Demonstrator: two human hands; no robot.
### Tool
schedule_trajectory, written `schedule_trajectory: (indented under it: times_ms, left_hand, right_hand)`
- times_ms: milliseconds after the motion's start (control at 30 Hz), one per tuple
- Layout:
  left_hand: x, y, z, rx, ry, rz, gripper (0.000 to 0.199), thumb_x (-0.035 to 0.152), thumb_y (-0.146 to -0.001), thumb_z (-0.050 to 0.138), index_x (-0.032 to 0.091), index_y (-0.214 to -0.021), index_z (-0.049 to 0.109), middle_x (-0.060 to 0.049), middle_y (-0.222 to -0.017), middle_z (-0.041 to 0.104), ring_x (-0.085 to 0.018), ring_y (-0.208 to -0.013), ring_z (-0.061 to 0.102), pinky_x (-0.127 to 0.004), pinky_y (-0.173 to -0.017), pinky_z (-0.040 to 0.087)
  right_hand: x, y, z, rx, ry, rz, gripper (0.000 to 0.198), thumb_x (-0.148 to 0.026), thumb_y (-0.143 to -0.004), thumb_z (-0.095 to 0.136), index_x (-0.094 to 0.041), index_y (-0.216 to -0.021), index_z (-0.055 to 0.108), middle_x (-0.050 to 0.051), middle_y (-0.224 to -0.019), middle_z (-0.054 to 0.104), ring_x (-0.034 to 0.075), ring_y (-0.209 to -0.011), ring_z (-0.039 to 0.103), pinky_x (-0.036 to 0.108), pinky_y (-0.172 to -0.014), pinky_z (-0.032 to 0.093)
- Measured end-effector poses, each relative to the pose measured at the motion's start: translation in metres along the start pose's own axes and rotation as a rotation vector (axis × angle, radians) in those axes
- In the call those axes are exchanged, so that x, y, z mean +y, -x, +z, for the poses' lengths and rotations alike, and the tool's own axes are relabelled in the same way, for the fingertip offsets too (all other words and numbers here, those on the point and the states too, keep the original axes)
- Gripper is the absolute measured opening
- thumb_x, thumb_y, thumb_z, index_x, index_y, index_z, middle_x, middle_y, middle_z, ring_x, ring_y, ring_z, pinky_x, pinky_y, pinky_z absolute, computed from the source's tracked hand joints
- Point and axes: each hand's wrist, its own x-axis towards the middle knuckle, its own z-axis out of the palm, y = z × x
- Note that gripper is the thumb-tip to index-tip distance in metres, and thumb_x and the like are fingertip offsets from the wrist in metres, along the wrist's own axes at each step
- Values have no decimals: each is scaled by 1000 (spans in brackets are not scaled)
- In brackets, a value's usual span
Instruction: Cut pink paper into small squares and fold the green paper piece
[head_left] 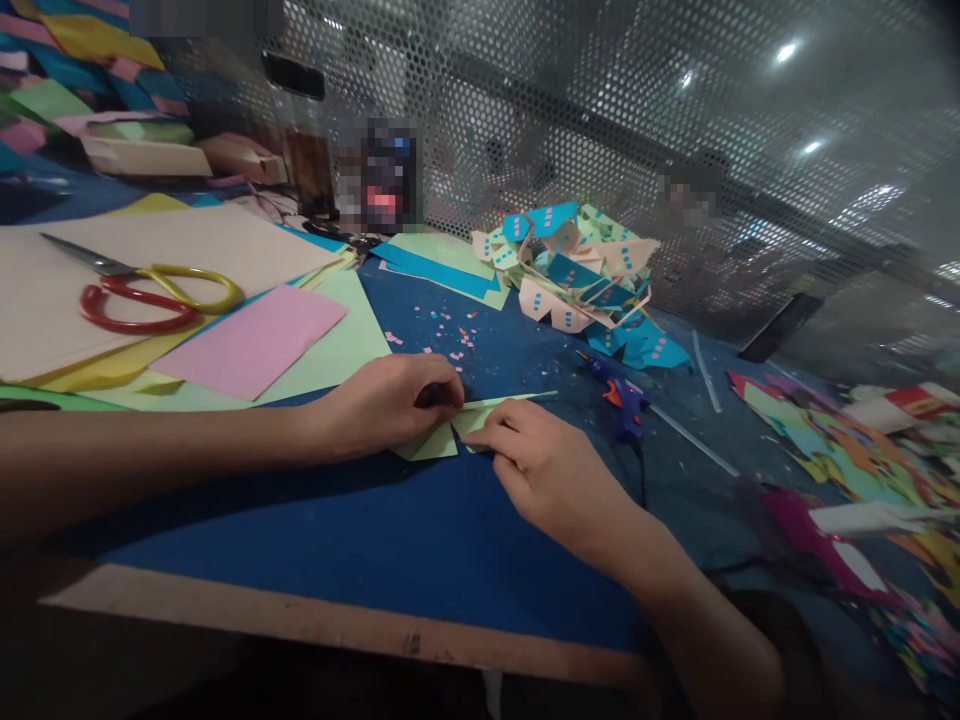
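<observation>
A pale green piece of folded paper (pixel 431 445) lies on the blue tabletop under both hands, a notch showing in its near edge. My left hand (pixel 386 405) is closed, thumb and fingers pinched together at the paper's upper middle; the exact grip is partly hidden. From the right, my right hand (pixel 551 475) has its fingers curled, the fingertips pressing on the right part of the same paper. A thin green strip of its edge sticks out beyond the right knuckles. Tiny pink and blue paper bits (pixel 446 335) are scattered just behind the hands.
Scissors (pixel 142 305) with red and yellow handles lie on stacked sheets at left, near a pink sheet (pixel 259 340). Folded paper shapes (pixel 577 270) are heaped behind. A blue glue gun (pixel 619 395) with a glue stick is right of my hands. A jar (pixel 307 145) stands behind.
</observation>
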Motion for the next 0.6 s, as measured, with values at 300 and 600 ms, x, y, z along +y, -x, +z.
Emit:
schedule_trajectory:
  times_ms: [300,600]
  left_hand:
    - [2,-1,-2,-8,10,-14,12,17,-81,57,21,-87,68,2,-81,65,-12,-68,55,-23,-62,39]
    - [-1,0,0,0,11,5,12,16,-82,58,21,-86,68,1,-81,65,-12,-69,55,-23,-62,39]
  right_hand:
    - [0,5,-6,8,8,-25,32,-3,-88,45,-20,-100,69,5,-104,65,19,-99,58,33,-85,47]
    - [1,4,-2,17,31,-22,31,-4,-88,44,-19,-102,68,6,-104,64,19,-100,58,33,-85,46]
